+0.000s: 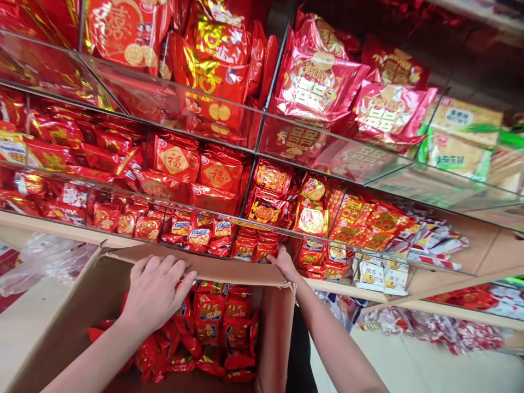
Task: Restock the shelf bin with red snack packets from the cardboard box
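Note:
An open cardboard box (82, 305) stands below me, half filled with small red snack packets (221, 322). My left hand (158, 289) reaches into the box with its fingers curled over the packets; whether it grips one is hidden. My right hand (284, 266) rests at the box's far flap edge (241, 273), right beside the small red packets (254, 248) in the lowest shelf bin, with its fingers hidden behind the flap.
Tiered clear acrylic bins (262, 136) hold red and gold snack packs. Pink packs (323, 82) lie at upper right, beige packs (458, 142) at far right, white packets (380, 273) at lower right. A clear plastic bag (45, 259) lies at left.

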`<state>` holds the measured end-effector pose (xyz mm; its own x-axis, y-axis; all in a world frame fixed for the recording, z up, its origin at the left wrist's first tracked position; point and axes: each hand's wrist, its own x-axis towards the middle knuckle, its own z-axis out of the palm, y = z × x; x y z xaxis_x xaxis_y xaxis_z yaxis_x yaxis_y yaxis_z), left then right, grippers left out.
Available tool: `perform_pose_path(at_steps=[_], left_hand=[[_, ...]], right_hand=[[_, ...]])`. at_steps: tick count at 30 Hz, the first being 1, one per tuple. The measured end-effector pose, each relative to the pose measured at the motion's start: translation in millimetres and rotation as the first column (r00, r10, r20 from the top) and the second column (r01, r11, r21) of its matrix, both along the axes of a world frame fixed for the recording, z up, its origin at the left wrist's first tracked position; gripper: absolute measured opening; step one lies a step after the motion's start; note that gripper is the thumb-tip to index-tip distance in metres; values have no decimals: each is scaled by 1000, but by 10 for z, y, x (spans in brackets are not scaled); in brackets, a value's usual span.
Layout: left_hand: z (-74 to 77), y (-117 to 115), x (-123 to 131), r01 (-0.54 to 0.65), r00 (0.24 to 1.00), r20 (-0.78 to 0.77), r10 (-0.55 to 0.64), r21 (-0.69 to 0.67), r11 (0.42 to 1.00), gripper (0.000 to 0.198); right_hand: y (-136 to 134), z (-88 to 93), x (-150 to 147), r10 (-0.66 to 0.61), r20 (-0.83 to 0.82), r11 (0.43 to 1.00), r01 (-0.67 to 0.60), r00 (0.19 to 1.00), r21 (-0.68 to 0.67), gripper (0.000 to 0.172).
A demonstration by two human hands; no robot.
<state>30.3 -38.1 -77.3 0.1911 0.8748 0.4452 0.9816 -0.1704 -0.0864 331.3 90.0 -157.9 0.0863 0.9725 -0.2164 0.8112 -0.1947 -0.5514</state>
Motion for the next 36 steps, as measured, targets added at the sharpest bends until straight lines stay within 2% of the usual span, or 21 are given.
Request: perform_pose_path(at_steps=[6, 13, 17, 23, 26, 36], left_hand=[[11, 36, 21, -6, 1000, -24, 7, 2, 1000, 28], [6, 31, 8, -6, 999, -45, 6, -6, 1000, 29], [9, 34, 13, -8, 999, -49, 8, -1, 1000, 28], [13, 38, 36, -12, 998, -57, 12, 15, 1000, 27], [0, 34, 26, -7, 998, -58, 8, 22, 1000, 27], [14, 32, 41, -31, 997, -64, 31, -4, 1000, 30]], right_hand=[[140, -47, -29, 1, -15, 999, -1, 1000, -45, 39], [133, -124, -43, -87, -140, 996, 83, 986, -30, 72], [135, -140, -67, -105, -198, 994, 110, 975, 16, 85], [162, -185, -46, -56, -252, 996, 70, 966, 47, 87], [167, -199, -29, -35, -255, 996, 56, 966, 72, 95], [181, -180, -39, 22, -131, 999, -16, 991, 49, 107]])
